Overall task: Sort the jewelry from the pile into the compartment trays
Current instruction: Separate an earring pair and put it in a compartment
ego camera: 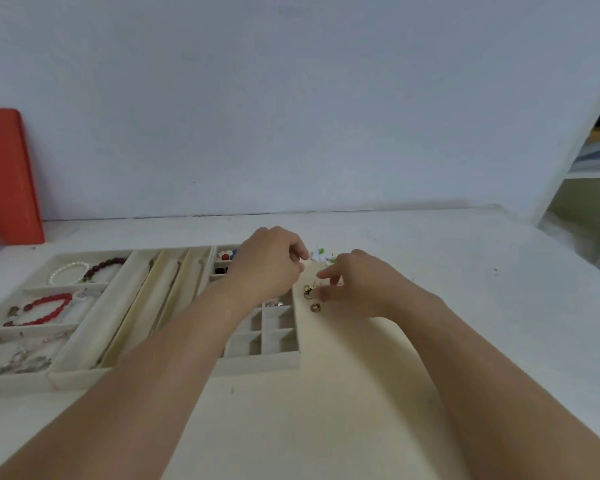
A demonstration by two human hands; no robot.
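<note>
both hands meet just right of the frame's centre, over a cream mat (326,393) on the white table (499,306). the left hand (269,263) has its fingers curled in and pinches a small white piece (306,264) at the fingertips, just above the right edge of the small-grid tray (262,358). the right hand (355,284) reaches in from the right, thumb and forefinger closing on a small gold piece (308,292) lying on the mat — whether it is lifted i cannot tell. another gold ring (315,307) lies just below it, apart from the fingers. what is left of the pile (323,256), white and green bits, shows above and between the two hands.

to the left of centre sit the trays: a long-slot tray (146,306) with thin chains, and at the far left a bracelet tray (32,289) holding a pearl bracelet (66,271), a dark red bead bracelet (104,266) and a bright red bracelet (42,310).

an orange board (7,174) leans against the wall at the upper left.
</note>
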